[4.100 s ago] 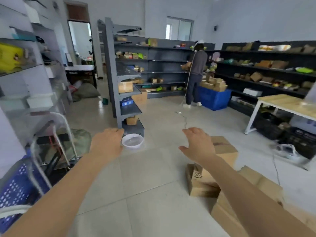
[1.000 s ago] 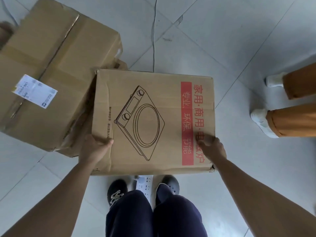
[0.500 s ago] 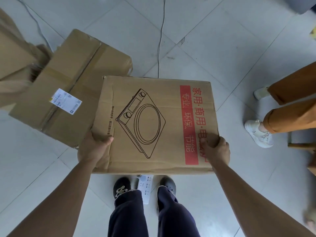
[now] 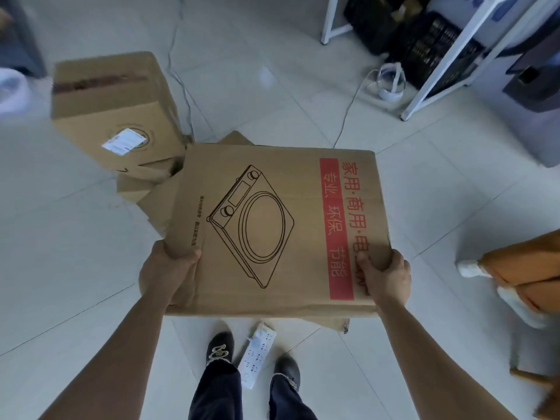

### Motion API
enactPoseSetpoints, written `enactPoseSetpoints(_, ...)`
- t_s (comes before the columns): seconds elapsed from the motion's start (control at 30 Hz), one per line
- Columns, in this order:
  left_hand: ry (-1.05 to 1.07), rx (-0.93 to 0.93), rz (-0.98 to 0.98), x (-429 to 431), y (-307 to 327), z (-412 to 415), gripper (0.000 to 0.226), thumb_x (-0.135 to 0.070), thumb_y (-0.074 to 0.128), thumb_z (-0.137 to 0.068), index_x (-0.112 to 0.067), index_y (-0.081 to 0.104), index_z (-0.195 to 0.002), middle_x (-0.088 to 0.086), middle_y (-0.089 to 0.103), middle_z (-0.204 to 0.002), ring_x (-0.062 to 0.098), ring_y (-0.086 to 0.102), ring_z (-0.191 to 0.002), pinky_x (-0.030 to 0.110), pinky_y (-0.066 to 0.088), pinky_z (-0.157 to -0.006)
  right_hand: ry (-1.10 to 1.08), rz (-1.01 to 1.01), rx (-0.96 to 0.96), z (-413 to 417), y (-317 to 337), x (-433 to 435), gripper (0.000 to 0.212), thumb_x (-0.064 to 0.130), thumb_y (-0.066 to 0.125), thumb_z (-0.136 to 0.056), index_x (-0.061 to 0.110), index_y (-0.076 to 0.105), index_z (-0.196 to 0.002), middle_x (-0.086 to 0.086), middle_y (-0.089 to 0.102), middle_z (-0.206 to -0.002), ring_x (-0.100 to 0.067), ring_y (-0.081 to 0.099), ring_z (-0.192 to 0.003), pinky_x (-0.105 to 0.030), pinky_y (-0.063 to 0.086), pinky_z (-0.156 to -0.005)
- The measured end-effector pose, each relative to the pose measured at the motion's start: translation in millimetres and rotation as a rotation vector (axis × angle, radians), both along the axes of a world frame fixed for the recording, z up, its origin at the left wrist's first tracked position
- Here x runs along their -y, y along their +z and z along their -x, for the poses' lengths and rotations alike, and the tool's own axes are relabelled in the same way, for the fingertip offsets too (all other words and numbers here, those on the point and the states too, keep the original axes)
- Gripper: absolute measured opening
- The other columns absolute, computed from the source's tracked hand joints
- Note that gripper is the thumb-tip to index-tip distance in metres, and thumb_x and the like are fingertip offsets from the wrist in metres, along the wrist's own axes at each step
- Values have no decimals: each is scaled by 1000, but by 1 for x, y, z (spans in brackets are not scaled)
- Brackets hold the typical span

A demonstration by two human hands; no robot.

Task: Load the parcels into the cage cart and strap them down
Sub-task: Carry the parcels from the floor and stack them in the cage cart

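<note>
A white power strip (image 4: 257, 353) lay on the tiled floor (image 4: 60, 268) between the wearer's dark shoes (image 4: 219, 348). Above it, a flat parcel (image 4: 272, 225) printed with a cooker outline was held off the floor. The left hand (image 4: 168, 274) gripped its near left corner with the thumb on top. The right hand (image 4: 385, 277) gripped the near right corner likewise. Beyond the flat parcel's far left corner, a labelled parcel (image 4: 115, 110) stood on the floor against loose cardboard (image 4: 142, 183). Farther right, black crates (image 4: 436, 37) sat beneath a white counter frame (image 4: 445, 68).
</note>
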State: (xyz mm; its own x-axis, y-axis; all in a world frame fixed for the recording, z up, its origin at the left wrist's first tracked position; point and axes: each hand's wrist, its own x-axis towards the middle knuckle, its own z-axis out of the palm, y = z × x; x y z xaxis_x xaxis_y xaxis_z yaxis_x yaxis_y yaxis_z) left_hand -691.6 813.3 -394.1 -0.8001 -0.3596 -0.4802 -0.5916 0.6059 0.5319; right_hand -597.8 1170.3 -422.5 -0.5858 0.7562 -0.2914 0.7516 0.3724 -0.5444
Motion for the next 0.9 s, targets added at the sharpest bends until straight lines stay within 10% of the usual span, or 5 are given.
enactPoseSetpoints(0.9,915,-382,54,401,192,-186,73,-49,76,-75,-15,42,-130,5,59,-113,32,56,-104,41,47,-84,912,58,-458,146,188,462,71,65,68,-71,10,59,-115,-10,62,-108,-33,62,-98,-46,54,-80)
